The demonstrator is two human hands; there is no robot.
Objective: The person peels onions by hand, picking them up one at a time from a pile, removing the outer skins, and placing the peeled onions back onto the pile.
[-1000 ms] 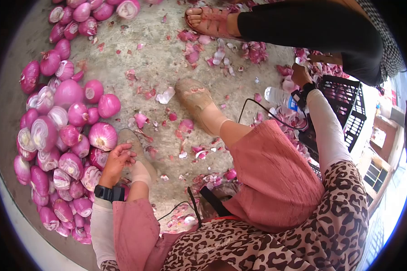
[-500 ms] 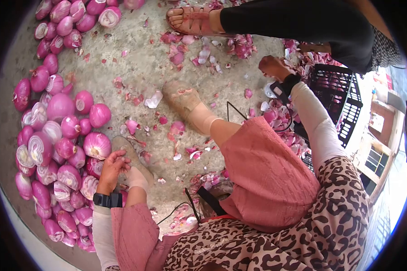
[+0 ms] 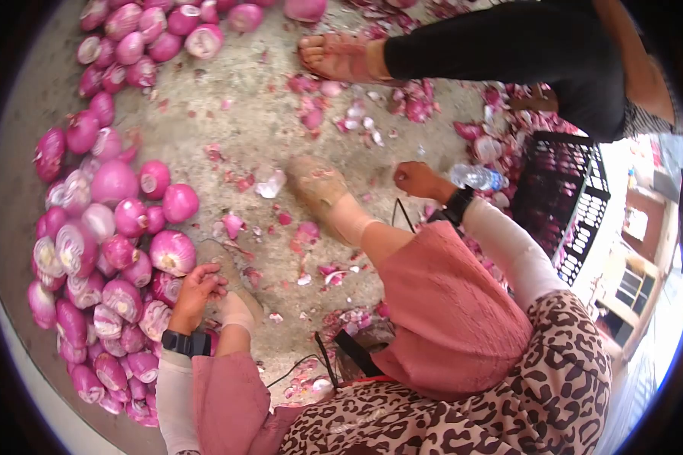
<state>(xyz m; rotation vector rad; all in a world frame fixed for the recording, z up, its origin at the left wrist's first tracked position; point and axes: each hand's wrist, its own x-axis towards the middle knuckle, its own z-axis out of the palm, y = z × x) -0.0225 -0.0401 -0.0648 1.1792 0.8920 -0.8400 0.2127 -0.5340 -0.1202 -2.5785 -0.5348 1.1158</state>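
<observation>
Many onions (image 3: 122, 300) piled just L of L hand (image 3: 196, 294).

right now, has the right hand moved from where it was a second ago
Yes. Judged against the black crate, the right hand has moved away from it, toward the right shoe.

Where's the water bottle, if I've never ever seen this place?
Find the big black crate on the picture's right. Just left of it, near the wearer's right hand and next to scattered onion skins, is the bottle. It's see-through with a blue label, unlike the pink and whitish skins nearby.
</observation>
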